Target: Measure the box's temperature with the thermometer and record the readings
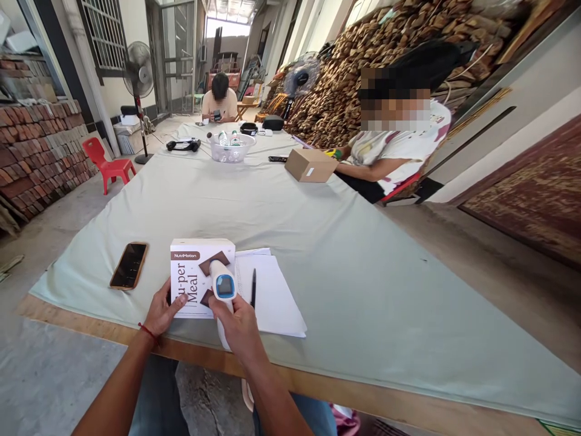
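My left hand grips the lower left side of a white box printed "NutriMotion" and "Meal", its thumb on the front face. In my right hand is a white infrared thermometer with a blue-rimmed screen, held by its handle in front of the box's right side. What the screen reads is too small to tell. Right of the box lie white paper sheets with a black pen on them. Over to the left, a phone in an orange-brown case rests face up.
A pale green cloth covers the long table. Farther along stand a clear plastic basin with bottles and a cardboard box. One person sits at the right side, another at the far end. A red chair stands left.
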The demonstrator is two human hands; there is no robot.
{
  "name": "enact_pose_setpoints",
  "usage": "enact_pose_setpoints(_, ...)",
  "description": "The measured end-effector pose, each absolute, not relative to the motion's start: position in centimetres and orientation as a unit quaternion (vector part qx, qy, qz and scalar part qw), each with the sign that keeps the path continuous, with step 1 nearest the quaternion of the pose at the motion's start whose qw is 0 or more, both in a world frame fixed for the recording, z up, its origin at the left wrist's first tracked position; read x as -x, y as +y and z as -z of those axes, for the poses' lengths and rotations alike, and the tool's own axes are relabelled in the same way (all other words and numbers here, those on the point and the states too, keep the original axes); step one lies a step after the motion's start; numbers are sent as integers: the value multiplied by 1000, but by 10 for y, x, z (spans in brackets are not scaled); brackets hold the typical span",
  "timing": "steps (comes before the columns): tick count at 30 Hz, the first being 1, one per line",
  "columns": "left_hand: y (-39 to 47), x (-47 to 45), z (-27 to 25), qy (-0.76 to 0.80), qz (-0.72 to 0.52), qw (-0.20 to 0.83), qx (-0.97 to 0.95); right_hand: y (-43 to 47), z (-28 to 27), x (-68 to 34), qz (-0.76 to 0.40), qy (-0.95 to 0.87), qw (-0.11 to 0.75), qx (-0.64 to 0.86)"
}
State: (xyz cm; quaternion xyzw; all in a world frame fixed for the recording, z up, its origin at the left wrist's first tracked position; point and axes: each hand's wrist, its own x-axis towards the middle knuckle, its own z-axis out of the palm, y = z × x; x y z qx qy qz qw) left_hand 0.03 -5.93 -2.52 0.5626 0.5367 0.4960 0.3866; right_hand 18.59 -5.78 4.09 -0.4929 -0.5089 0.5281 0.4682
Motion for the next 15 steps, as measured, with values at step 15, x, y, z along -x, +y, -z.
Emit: enact_pose_setpoints(15, -60, -4, 18, 526, -503, 393, -562, -60, -37, -185, -521, -522, 464, 490)
